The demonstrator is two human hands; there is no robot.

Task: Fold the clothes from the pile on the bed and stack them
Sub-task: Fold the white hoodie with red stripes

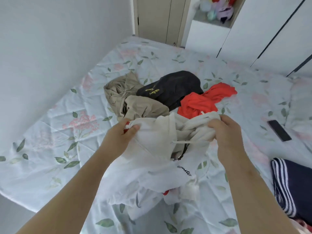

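Gripping the white hoodie [158, 137] at its upper edge, both hands are clamped on the cloth: the left hand [125, 132] pinches a bunched corner and the right hand [224, 130] curls round a thick fold. The hoodie's lower part rests on the bed [50, 132]. Just beyond the hoodie lies the pile — a tan garment [135, 105], a black garment [172, 88] and a red garment [199, 102], touching one another. Right of the hoodie lie a dark phone [279, 130] and, nearer, a navy striped garment [290, 184]
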